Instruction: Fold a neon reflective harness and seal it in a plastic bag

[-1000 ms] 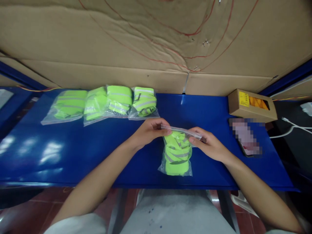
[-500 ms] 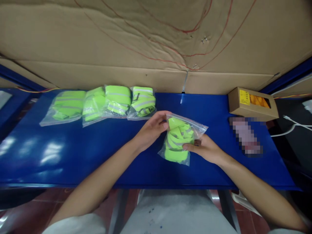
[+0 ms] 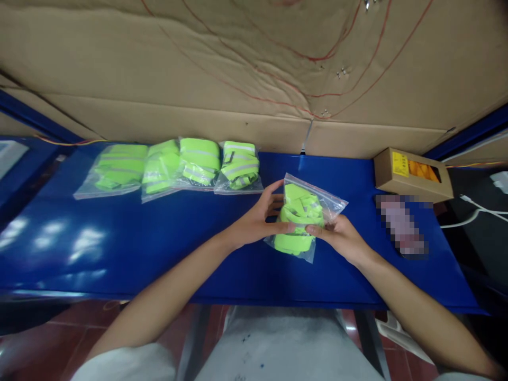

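Between my hands is a clear zip bag [image 3: 301, 211] with a folded neon-yellow reflective vest [image 3: 297, 242] inside. Its zip edge points up and to the right, and the bag is tilted. My left hand [image 3: 266, 217] grips the left side, with the thumb laid across the front and the fingers behind. From the right, my right hand [image 3: 344, 238] holds the bag with its thumb on the front; its other fingers are mostly hidden behind the plastic. Both thumbs nearly meet over the vest's grey stripe.
Several similar bagged vests [image 3: 198, 161] lie in a row along the back of the blue table [image 3: 151, 248]. At the right are a cardboard box [image 3: 387, 180] with orange contents and a blurred-out phone-shaped object [image 3: 402, 225]. A white cable [image 3: 468, 217] runs at the far right. Brown cardboard [image 3: 198, 74] backs the table.
My left hand has moved from the bag's upper left edge down onto its side, the thumb now across the front. The bag sits slightly further right and up in view.
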The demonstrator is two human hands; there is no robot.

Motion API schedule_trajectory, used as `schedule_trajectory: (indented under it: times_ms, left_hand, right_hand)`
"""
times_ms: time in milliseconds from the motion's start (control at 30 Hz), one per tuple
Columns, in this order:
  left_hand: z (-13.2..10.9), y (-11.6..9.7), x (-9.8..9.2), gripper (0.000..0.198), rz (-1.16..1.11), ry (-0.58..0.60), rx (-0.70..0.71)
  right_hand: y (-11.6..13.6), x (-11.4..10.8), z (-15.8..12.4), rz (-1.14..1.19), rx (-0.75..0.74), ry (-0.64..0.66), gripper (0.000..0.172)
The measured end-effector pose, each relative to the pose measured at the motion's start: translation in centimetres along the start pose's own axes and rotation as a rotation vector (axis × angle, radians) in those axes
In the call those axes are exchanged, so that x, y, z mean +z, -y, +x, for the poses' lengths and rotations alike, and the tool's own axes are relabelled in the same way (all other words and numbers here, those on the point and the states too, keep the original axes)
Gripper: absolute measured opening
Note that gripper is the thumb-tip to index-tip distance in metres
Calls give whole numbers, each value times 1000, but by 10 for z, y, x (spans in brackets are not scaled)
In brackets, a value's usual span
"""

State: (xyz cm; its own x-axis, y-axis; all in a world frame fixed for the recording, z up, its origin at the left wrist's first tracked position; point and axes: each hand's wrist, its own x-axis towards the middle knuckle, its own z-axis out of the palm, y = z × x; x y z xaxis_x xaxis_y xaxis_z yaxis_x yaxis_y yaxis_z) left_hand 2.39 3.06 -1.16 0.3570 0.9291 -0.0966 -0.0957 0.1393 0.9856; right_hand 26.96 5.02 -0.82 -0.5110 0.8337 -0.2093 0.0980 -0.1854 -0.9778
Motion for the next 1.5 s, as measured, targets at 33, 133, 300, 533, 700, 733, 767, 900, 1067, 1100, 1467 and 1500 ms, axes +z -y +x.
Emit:
schedule_trajectory:
  times_ms: [33,133,300,533,700,733,767,900,1067,1100,1467,1500]
  left_hand:
    - [1,2,0,114,34,9,-14]
    - [0,2,1,88,139,45,13]
    - [-6,-5,0,56,602,-53,293]
    - [2,9,-14,38,1065,-27,631]
    - [1,9,-15,39,1242,-292,545]
    - [1,9,-14,41,1260,-388,497]
    - [2,9,-14,44,1277,-480,450]
    - [4,10,-15,57,1379,-700,346]
    - [2,-4,-25,73,1432,-811,243]
    - [1,-8,-27,71,1424,-827,226]
    - [10,8,-44,54,1408,-795,213]
    - [10,9,-45,54,1402,-806,229]
  right_hand:
    - [0,0,0,-13,-20,-12,58]
    - [2,-1,-1,-70,-108,-34,59]
    - [9,-6,-11,-434,-396,-91,58]
    - [-1,-21,-6,-1024,-630,-132,75]
    - [-1,-11,-8,-1044,-671,-101,70]
    - [0,-8,-9,-1045,-691,-101,68]
    - [1,-5,-11,-1048,-705,-104,66]
    - [-2,3,-11,-1078,-700,-92,58]
    - [-17,8,-2,-1175,-738,-61,60]
    - [-19,11,-1,-1207,-749,-56,61]
    - [-21,36,1,-1449,-681,-16,55]
    - [-21,31,3,-1439,-646,-50,54]
